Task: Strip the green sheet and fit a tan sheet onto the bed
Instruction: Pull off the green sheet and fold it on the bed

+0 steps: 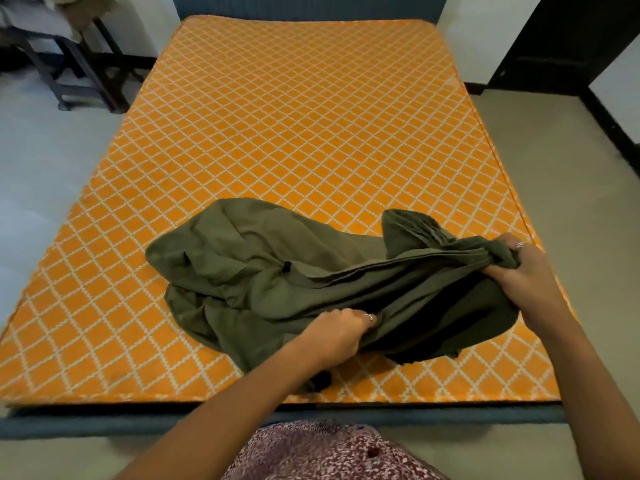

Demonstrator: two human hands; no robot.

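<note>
Green sheet (pixel 277 271) bunched on bare orange mattress (pixel 277 116) near foot edge, long axis running left-right across bed. Left hand (pixel 337 336) fisted on near fold, right hand (pixel 519 268) gripping right end.

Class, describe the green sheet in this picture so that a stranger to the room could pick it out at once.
Start at the large orange mattress with a white diamond pattern that fills the middle of the view. On its near end lies the crumpled olive-green cloth sheet, gripped by the left hand and the right hand. It is the only plain, dark, rumpled fabric on the patterned surface.
</note>
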